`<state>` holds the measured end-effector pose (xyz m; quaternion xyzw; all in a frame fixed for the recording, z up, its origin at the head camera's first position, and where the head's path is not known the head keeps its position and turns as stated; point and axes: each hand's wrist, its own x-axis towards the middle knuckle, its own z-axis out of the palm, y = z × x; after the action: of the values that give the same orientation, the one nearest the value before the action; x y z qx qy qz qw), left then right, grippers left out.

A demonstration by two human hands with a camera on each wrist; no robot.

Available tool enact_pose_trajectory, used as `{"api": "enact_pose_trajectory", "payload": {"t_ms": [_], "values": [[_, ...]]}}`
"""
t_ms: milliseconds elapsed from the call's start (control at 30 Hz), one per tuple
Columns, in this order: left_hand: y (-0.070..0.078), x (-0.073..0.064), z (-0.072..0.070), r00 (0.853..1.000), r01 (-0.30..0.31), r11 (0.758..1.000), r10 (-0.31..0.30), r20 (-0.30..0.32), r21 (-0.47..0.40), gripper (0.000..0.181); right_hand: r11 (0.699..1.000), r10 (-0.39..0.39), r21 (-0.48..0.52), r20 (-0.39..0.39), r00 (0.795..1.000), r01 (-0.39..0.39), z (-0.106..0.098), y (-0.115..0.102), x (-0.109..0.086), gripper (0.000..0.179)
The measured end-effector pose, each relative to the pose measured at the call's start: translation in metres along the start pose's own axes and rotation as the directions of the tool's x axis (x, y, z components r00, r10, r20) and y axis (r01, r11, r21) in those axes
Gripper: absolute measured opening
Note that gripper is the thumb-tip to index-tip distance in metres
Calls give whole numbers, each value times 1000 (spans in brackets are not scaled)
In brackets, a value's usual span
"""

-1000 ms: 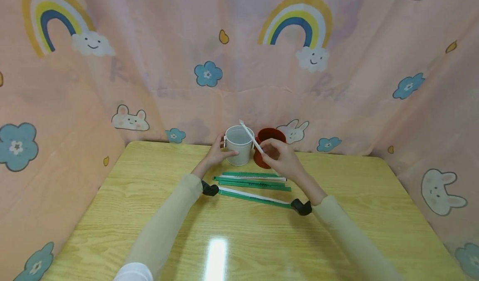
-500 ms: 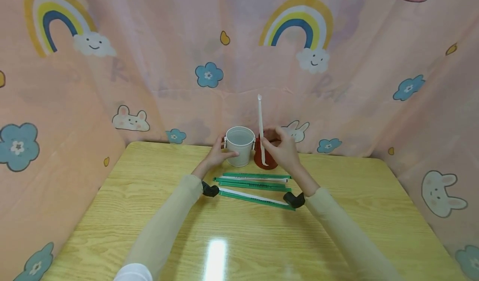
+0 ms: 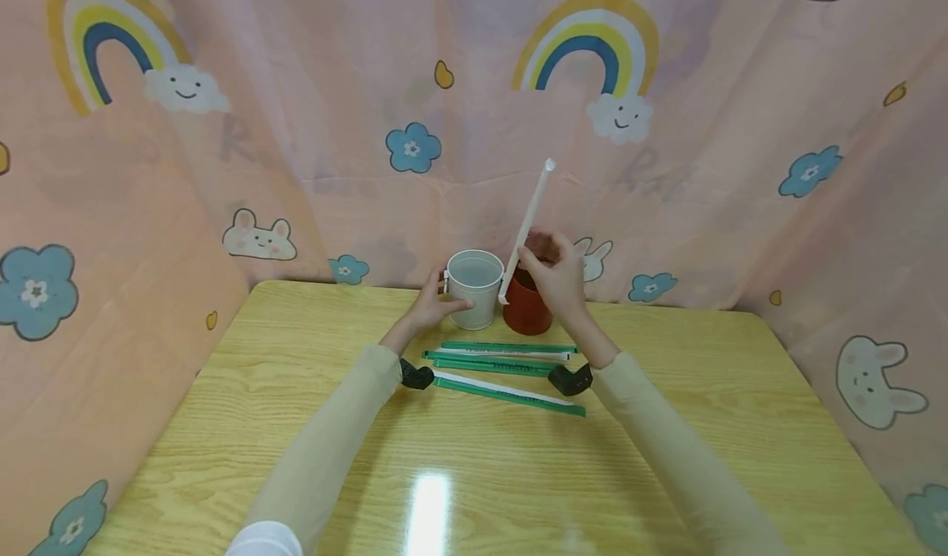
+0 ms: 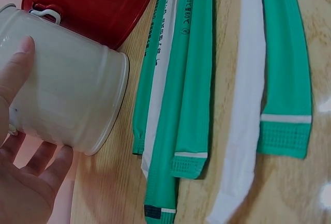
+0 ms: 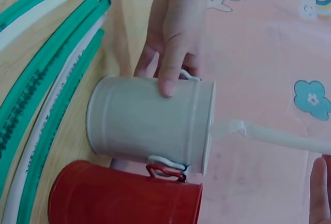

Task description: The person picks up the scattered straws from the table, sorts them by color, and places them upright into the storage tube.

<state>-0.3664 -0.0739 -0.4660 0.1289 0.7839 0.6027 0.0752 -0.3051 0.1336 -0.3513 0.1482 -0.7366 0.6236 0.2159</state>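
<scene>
My left hand point(image 3: 428, 305) grips a small white metal bucket point(image 3: 474, 303), its thumb on the front wall and its fingers at the left side. My right hand point(image 3: 560, 276) pinches a straw in a white paper wrapper point(image 3: 529, 217) by its middle, above a red bucket point(image 3: 527, 311) standing against the white one's right side. The straw leans, its top to the upper right. Its lower end point(image 5: 227, 128) is close to the white bucket's rim in the right wrist view; whether it touches cannot be told. Only fingertips point(image 5: 319, 185) of the right hand show there.
Several straws in green wrappers point(image 3: 511, 396) and white wrappers point(image 4: 244, 79) lie roughly side by side on the wooden table point(image 3: 504, 474), in front of the buckets. A pink patterned curtain point(image 3: 333, 128) hangs close behind them. Black wrist cameras point(image 3: 570, 380) hang over the straws.
My right hand has moved up and away from me, and the straw has turned from leaning left over the white bucket to leaning right. The left hand and both buckets stay put.
</scene>
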Motion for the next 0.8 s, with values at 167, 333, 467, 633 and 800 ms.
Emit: {"api": "enact_pose_trajectory", "payload": {"t_ms": [167,333,467,633,800], "values": [[-1,0,-1,1000,6,1000,-6,7,-6,84,1000,6,19,-41,999,-5,6,4,4,28],[-5,3,0,1000,3,1000,-3,-7,5,84,999,12,44,-60,998,-9,10,18,9,29],[-5,4,0,1000,3,1000,-3,-6,9,85,999,25,23,-75,997,-23,13,24,9,27],[-5,4,0,1000,5,1000,-5,-3,14,85,999,38,-3,-81,996,-39,15,29,8,26],[-5,4,0,1000,4,1000,-4,-2,16,85,999,40,-19,-69,997,-42,17,18,1,25]]}}
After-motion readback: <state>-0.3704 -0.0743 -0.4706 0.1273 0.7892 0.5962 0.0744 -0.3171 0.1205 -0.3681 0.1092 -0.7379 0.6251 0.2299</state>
